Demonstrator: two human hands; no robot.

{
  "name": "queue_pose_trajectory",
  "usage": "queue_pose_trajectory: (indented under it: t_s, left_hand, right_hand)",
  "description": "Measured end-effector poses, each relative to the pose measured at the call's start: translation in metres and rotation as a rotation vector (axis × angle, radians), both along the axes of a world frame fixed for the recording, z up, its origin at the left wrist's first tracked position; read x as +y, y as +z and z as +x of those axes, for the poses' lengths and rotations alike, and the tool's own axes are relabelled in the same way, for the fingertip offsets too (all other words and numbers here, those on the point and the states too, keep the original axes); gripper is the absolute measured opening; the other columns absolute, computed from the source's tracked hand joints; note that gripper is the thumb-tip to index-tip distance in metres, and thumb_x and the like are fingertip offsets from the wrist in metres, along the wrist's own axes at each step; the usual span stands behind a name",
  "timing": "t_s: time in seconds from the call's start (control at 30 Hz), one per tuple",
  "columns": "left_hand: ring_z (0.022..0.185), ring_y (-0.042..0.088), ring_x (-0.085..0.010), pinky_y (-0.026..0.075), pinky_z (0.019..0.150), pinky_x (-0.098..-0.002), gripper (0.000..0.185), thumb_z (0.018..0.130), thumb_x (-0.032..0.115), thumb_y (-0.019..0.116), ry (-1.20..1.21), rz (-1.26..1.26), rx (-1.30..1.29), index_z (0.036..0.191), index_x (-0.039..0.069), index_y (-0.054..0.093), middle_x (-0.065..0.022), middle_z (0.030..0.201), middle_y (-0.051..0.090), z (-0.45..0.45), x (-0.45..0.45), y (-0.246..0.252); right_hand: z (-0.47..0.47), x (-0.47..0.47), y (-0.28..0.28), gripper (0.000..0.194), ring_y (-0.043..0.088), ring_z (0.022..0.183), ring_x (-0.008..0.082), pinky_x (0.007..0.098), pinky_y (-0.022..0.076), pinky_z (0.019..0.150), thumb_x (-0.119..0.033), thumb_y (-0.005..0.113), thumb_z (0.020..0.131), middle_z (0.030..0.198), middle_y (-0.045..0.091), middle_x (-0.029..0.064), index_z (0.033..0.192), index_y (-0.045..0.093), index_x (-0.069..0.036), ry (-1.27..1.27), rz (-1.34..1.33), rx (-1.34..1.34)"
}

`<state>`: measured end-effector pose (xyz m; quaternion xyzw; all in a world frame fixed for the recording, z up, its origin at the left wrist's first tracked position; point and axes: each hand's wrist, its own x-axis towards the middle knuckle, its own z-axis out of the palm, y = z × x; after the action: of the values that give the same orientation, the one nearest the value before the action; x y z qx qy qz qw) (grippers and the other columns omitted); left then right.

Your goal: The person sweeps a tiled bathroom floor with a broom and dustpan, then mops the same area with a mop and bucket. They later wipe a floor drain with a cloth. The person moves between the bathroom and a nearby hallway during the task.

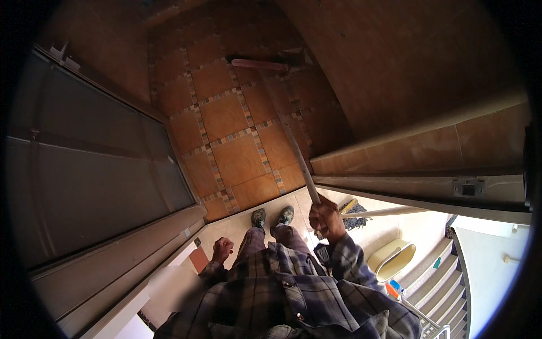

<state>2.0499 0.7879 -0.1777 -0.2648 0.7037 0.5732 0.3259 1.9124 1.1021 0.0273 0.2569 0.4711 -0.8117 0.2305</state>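
My right hand (327, 218) is closed around the upper end of a long wooden handle (300, 156). The handle slopes away over orange floor tiles (224, 114) to a pink broom head (259, 64), which rests on the floor in the dim far part of the room. Shadow hides the bristles. My left hand (222, 250) hangs by my left thigh with its fingers curled in, and no object shows in it. My shoes (286, 215) stand on pale tiles just outside the doorway.
A frosted door (97, 156) stands at left, and a door frame with a metal strike plate (468, 187) at right. Behind my right hand lies a mop (355, 214). A cream plastic tub (391, 259), bottles (394, 289) and stairs (436, 279) are at lower right.
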Motion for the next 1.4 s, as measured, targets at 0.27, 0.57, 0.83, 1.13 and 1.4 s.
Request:
queue_pose_trajectory:
  t_s: [0.27, 0.57, 0.83, 1.13, 1.4]
  left_hand:
    - [0.054, 0.056, -0.0151, 0.049, 0.049, -0.0274, 0.014, 0.071, 0.01, 0.055, 0.171, 0.037, 0.077, 0.076, -0.003, 0.053, -0.0085, 0.065, 0.056, 0.015, 0.002, 0.001]
    - [0.056, 0.057, -0.0157, 0.05, 0.049, -0.0279, 0.015, 0.07, 0.011, 0.056, 0.142, 0.013, 0.05, 0.075, -0.003, 0.054, -0.0091, 0.065, 0.056, 0.019, 0.006, 0.002]
    - [0.055, 0.056, -0.0152, 0.05, 0.049, -0.0275, 0.016, 0.07, 0.011, 0.057, 0.111, 0.012, 0.04, 0.075, -0.003, 0.053, -0.0091, 0.066, 0.056, 0.019, -0.004, 0.0]
    - [0.058, 0.057, -0.0163, 0.049, 0.051, -0.0281, 0.015, 0.073, 0.011, 0.054, -0.082, -0.043, 0.116, 0.078, -0.003, 0.051, -0.009, 0.068, 0.055, 0.004, -0.006, -0.016]
    - [0.049, 0.054, -0.0133, 0.047, 0.046, -0.0265, 0.013, 0.072, 0.011, 0.057, 0.044, -0.012, 0.131, 0.071, 0.0, 0.05, -0.0062, 0.06, 0.054, 0.024, 0.001, -0.011]
  right_hand:
    - [-0.095, -0.019, -0.077, 0.007, 0.033, 0.038, 0.0088, 0.0213, 0.0265, 0.035, -0.014, 0.052, 0.076, 0.054, 0.042, -0.0016, 0.076, 0.045, -0.013, -0.108, -0.297, -0.018]
    - [-0.098, 0.009, -0.059, 0.007, 0.035, 0.037, 0.0097, 0.0225, 0.0275, 0.035, -0.017, 0.05, 0.076, 0.054, 0.043, -0.0014, 0.073, 0.046, -0.013, -0.152, -0.114, 0.019]
    - [-0.025, 0.019, -0.018, 0.013, 0.035, 0.037, 0.0075, 0.0196, 0.0268, 0.032, -0.005, 0.044, 0.074, 0.05, 0.037, 0.0006, 0.086, 0.046, 0.0, -0.043, 0.13, 0.06]
    - [0.048, 0.007, -0.014, 0.026, 0.033, 0.041, 0.0083, 0.0186, 0.0253, 0.033, -0.004, 0.044, 0.077, 0.057, 0.038, 0.0029, 0.103, 0.042, -0.003, -0.193, -0.346, -0.142]
    - [-0.039, 0.015, -0.052, 0.01, 0.03, 0.04, 0.0068, 0.0192, 0.024, 0.033, -0.01, 0.048, 0.076, 0.057, 0.038, 0.0001, 0.078, 0.039, -0.012, -0.045, -0.326, 0.034]
